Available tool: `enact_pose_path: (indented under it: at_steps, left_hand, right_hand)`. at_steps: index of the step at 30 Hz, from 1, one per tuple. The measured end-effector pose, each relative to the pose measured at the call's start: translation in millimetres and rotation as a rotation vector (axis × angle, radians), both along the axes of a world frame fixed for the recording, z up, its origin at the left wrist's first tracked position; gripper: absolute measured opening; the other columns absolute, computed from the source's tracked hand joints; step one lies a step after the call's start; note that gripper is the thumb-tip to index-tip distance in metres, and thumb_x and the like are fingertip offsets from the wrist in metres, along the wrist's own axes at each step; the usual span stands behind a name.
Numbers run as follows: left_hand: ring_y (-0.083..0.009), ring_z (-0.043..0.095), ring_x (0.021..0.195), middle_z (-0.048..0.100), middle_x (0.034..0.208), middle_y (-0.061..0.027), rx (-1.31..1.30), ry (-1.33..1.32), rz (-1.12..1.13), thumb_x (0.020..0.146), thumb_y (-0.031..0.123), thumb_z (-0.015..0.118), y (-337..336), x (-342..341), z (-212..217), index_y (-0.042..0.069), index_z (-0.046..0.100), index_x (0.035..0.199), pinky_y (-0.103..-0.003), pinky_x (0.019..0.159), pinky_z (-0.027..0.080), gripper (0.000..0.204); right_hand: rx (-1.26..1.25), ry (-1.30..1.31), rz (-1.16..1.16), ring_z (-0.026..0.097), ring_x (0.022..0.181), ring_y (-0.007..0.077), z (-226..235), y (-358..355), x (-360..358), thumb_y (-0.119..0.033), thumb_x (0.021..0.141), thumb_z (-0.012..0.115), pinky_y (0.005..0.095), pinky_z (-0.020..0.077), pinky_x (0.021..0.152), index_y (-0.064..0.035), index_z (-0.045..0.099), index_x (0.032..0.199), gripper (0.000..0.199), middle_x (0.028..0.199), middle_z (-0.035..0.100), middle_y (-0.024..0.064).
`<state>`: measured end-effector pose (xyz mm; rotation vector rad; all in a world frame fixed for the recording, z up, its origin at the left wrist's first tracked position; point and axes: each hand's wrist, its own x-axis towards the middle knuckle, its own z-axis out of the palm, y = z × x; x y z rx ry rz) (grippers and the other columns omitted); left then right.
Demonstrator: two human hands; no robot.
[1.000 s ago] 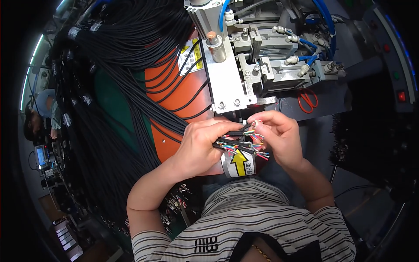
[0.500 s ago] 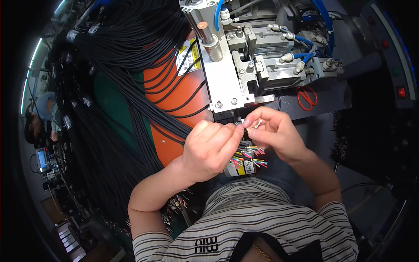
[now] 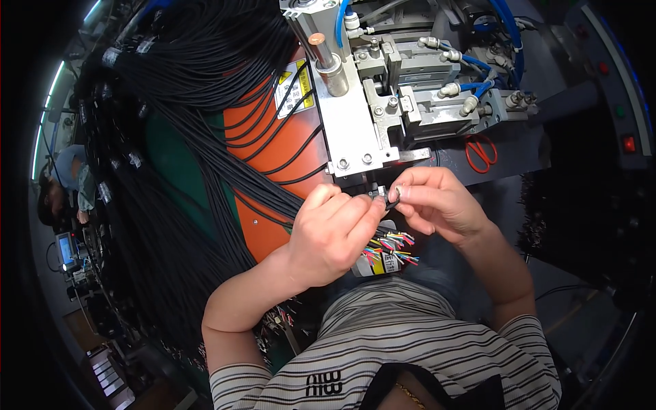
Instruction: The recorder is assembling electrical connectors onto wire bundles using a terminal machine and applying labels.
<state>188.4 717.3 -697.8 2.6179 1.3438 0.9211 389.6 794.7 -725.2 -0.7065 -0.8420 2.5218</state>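
The left hand [image 3: 335, 232] sits at the centre of the frame with its fingers curled and its thumb and forefinger pinched on a thin black cable end [image 3: 383, 198], just below the lower edge of the metal press machine [image 3: 362, 130]. The right hand [image 3: 437, 205] meets it from the right, its fingertips pinching the same small end, so the two hands touch at the pinch point. Half a second ago the hands lay a little lower and the left hand covered more of the coloured wires; now both have risen toward the machine's mouth, and the pinch sits right under the silver plate. A second ago the fingers were down among the wire tips beside the yellow-labelled part; that contact is gone.

Below the hands, a fan of stripped coloured wires [image 3: 393, 247] spreads out to the right, more exposed than before, over a small yellow-and-white label [image 3: 383, 265] near the person's striped shirt [image 3: 383, 342].

Left of the hands, a thick bundle of black cables [image 3: 171, 137] sweeps from the upper left across the orange panel [image 3: 273, 137] and the green surface [image 3: 164, 150]. At the upper right, red-handled scissors [image 3: 482, 152] lie on the dark machine bed beside blue air hoses [image 3: 502, 34]. Another person [image 3: 65, 181] is at the far left edge
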Motion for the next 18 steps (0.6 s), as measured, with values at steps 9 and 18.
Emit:
enact_pose_path:
  at_steps: [9,18]
  left_hand:
    - [-0.023,0.057,0.062,0.063,0.083,-0.0091,-0.122,0.01,0.032,0.069,0.01,0.071,-2.0,1.8,7.1,-0.002,0.065,0.096,-0.034,0.06,0.042,0.03]
    - [-0.0256,0.058,0.056,0.061,0.069,-0.0084,-0.329,-0.383,0.074,0.069,0.001,0.073,5.5,-0.6,10.8,0.002,0.062,0.088,-0.034,0.053,0.045,0.022]
  right_hand:
    - [0.218,-0.131,-0.09,0.047,0.059,0.0041,4.1,-9.8,-7.2,-0.001,0.089,0.062,0.0189,0.0344,0.052,0.0018,0.061,0.107,0.018,0.077,0.057,-0.0003]
    - [1.596,-0.437,-0.575,0.063,0.088,0.0263,-1.3,-40.9,-30.5,0.007,0.085,0.058,0.0308,0.0495,0.079,0.0044,0.059,0.124,0.039,0.104,0.058,0.017]
